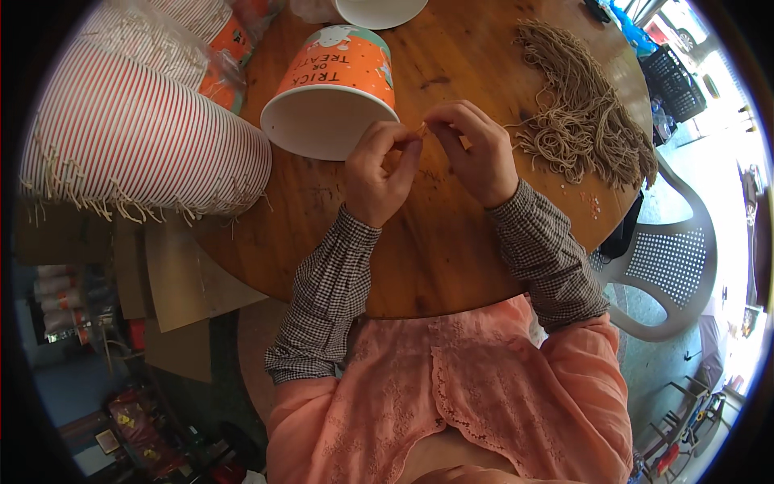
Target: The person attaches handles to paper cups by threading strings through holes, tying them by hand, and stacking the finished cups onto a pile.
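Over the wooden table, my left hand (382, 171) and my right hand (474, 152) meet with thumbs and forefingers pinched. Something small and thin, orange-tinged, shows between the fingertips; its kind is too small to tell. Just behind my left hand, an orange paper bucket (342, 68) with dark lettering and a white cartoon figure lies tipped, its white mouth toward me. To the right of my right hand spreads a loose heap of tan cords (582, 109). Tiny pale and orange bits (595, 206) are scattered on the table below the cords.
Long nested stacks of paper buckets (153, 133) lie at the left, with cord ends hanging from the nearest one's rims. A white bucket or lid (380, 11) is at the far edge of view. A grey plastic chair (666, 266) stands right of the round table (419, 274). Cardboard (179, 278) is at lower left.
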{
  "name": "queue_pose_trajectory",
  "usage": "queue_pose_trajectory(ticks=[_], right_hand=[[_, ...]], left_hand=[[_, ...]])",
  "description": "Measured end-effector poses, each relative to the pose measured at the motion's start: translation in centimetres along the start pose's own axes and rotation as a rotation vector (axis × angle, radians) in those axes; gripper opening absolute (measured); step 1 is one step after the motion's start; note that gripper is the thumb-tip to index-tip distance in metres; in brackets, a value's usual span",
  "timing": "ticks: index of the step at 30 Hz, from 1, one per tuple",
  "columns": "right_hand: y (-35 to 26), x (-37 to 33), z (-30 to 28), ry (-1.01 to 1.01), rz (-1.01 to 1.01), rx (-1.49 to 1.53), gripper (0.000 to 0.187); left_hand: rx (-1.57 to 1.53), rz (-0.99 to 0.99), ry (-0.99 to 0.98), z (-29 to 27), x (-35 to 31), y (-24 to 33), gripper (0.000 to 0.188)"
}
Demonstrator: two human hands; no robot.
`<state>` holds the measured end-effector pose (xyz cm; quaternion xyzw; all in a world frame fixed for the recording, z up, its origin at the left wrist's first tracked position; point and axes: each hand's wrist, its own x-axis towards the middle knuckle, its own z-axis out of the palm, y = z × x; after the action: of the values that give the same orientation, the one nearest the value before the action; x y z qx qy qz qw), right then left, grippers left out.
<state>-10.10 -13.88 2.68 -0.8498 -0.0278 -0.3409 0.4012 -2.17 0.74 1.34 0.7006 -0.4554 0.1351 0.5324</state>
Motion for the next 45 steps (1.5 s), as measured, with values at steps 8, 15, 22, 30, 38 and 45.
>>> queue_pose_trajectory(ticks=[8,15,22,30,38,45], right_hand=[[0.7,0.2,-0.2,-0.055,0.047,0.243,0.02],[0.1,0.4,-0.1,-0.015,-0.058,0.095,0.022],[0.9,0.2,0.3,0.004,-0.02,0.154,0.017],[0.5,0.3,0.3,0.008,-0.012,0.183,0.012],[0.0,0.7,-0.9,0.208,0.033,0.115,0.007],[0.1,0.9,-1.7,0.386,-0.057,-0.035,0.009]], left_hand=[[-0.165,-0.242,0.002,-0.8,-0.6,0.1,0.005],[-0.31,-0.311,0.014,-0.8,-0.6,0.2,0.006],[-0.309,-0.273,-0.008,-0.9,-0.7,0.1,0.005],[-0.316,-0.307,-0.042,-0.8,-0.7,0.2,0.004],[-0.313,-0.307,0.053,-0.5,-0.5,0.1,0.013],[-0.415,-0.363,0.128,-0.5,-0.5,-0.4,0.011]])
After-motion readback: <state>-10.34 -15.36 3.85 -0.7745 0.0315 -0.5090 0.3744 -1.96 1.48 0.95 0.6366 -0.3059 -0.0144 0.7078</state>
